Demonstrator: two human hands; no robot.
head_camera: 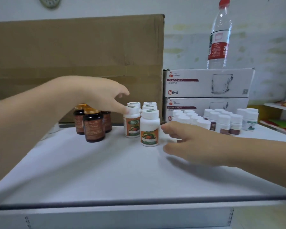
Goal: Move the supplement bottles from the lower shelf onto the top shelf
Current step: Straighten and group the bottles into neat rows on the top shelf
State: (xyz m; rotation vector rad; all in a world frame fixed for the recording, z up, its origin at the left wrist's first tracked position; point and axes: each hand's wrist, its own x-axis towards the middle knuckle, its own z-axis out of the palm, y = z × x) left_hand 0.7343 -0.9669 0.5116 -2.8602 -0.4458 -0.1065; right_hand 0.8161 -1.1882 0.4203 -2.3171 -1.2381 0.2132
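The white supplement bottles (149, 128) with orange and green labels stand upright on the white top shelf (106, 171), five of them in two short rows running back toward the cardboard box (76, 63); the nearest one stands a little forward of the rest, and its left neighbour is set slightly further back. The left hand (97, 93) reaches in from the left above the shelf; its grip is loose and spread, fingers pointing down, and one fingertip (127, 111) touches the cap of the left front white bottle; it curls round nothing. The right hand (191, 142) comes in from the right, low over the shelf, just beside the nearest white bottle; its grip is spread too, fingers straight and apart, holding nothing; blur hides whether a fingertip touches that bottle. Left of the white group, near but apart, stand amber bottles (93, 126) with gold caps, partly behind the left forearm. To the right, beyond the right hand, a cluster of small white-capped bottles (221, 121) stands in front of two stacked glass mug boxes (208, 83); a clear water bottle (220, 35) with a red cap and red label stands upright on the upper box. The cardboard box fills the back left, in front of the wall.
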